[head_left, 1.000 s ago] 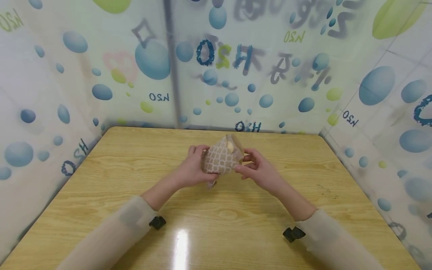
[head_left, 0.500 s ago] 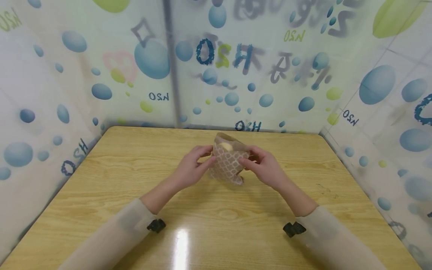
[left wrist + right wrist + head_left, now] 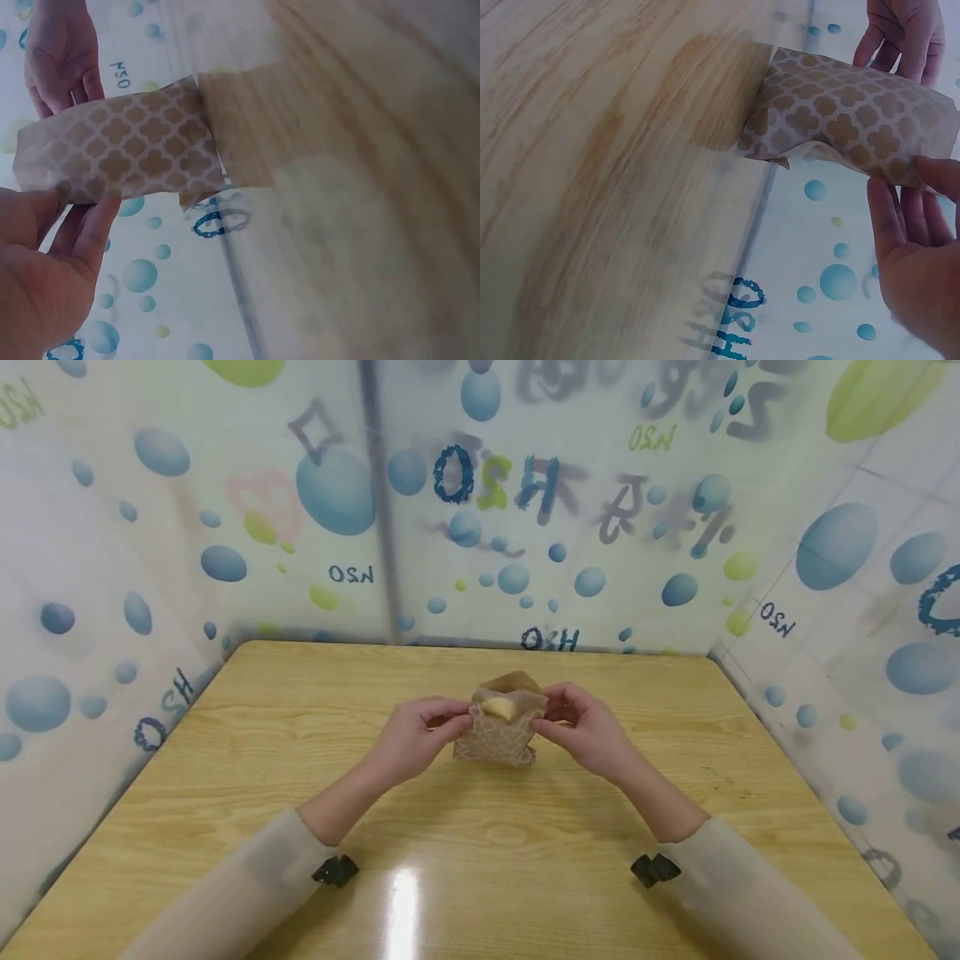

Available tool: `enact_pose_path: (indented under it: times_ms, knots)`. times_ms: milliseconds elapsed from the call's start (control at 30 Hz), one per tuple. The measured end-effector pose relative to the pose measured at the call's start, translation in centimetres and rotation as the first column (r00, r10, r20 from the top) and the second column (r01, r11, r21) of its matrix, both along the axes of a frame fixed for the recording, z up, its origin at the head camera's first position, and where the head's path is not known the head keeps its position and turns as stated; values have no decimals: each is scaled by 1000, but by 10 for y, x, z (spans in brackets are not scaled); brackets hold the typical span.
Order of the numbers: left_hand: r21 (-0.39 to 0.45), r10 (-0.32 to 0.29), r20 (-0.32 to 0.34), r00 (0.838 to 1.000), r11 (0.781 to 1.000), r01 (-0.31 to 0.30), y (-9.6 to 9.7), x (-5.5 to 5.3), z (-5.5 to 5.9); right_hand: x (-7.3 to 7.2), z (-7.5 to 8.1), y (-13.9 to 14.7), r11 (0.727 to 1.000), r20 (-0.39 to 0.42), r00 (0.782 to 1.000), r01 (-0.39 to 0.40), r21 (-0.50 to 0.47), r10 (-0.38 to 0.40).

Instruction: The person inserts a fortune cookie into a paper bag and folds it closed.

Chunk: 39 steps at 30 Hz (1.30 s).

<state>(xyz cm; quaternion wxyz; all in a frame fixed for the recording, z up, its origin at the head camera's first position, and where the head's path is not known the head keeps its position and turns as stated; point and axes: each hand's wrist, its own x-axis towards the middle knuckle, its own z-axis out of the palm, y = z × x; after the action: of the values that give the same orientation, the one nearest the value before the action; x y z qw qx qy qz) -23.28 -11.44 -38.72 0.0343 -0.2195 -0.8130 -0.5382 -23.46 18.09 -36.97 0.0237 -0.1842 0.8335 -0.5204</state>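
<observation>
Head view, clock read from the middle of the bag: you are holding a patterned paper bag (image 3: 495, 745) upright between both hands, out at twelve o'clock from your body, over the far half of the wood-grain table (image 3: 525, 868). Your left hand (image 3: 408, 739) is sitting at nine, thumb and forefinger clamping the bag's side edge; your right hand (image 3: 588, 731) is sitting at three, thumb on the front face, fingers going behind, clamping that edge too. The wrist views are agreeing on both pinches. The mouth is gaping at twelve, the brown back panel standing above the front lip, and a pale piece (image 3: 498, 708) is showing just inside; what it is, I cannot tell. The base is pointing at six, either meeting the table or hanging just above it; cannot tell which. Small crumple at five, lower corner. Black clips are riding on your cuffs, left one (image 3: 336, 871) at eight, right one (image 3: 656, 870) at four. Step in hand, as I am judging it: steadying the bag mouth-up and open. The next move is probably calling for even side pinches and a level mouth; tipping toward six might be letting the pale piece slide out.
</observation>
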Motion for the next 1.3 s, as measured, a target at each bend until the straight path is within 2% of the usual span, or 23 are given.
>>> enact_pose_path:
  times_ms: [133, 200, 267, 367, 467, 567, 700, 867, 1000, 1100, 1167, 1233, 1300]
  knots:
    - [-65, -19, -96, 995, 998, 13, -2, 1, 4, 0, 2, -1, 999, -42, 999, -16, 28, 17]
    - [-69, -42, -177, 983, 997, 30, -3, 1, 5, 1, 3, -1, 999, -76, 997, -15, 35, 17]
    - [-72, -60, -282, 957, 997, 41, -3, 0, 7, 1, 3, 0, 999, -112, 994, -9, 34, 13]
    - [-83, -57, -415, 908, 996, 24, 1, -2, 9, 2, 4, -1, 1000, -184, 983, -5, 15, 8]
    - [-69, -31, -480, 877, 998, -3, 5, -4, 12, 3, 4, -3, 1000, -267, 964, 6, 1, -6]
    - [-35, -7, -496, 868, 999, -12, 9, -5, 13, 4, 4, -7, 1000, -339, 940, 30, 1, -28]
    - [-4, 12, -496, 868, 1000, -16, 12, -4, 15, 4, 5, -10, 997, -376, 925, 70, 14, -60]
    - [7, 14, -488, 873, 1000, -12, 12, -4, 15, 4, 6, -11, 996, -381, 922, 88, 23, -72]
    - [5, -1, -471, 882, 1000, 4, 12, -5, 14, 3, 7, -11, 995, -382, 921, 93, 27, -75]
    - [-1, -22, -469, 883, 1000, 24, 13, -5, 12, 4, 6, -11, 996, -373, 926, 80, 27, -64]
    - [-18, -40, -484, 874, 999, 35, 13, -6, 11, 4, 5, -11, 998, -377, 925, 52, 29, -38]
    - [-46, -58, -523, 850, 998, 41, 14, -7, 9, 4, 2, -10, 999, -400, 916, 15, 44, 4]
    - [-72, -75, -563, 823, 997, 42, 13, -8, 7, 4, 0, -9, 997, -444, 894, -22, 80, 55]
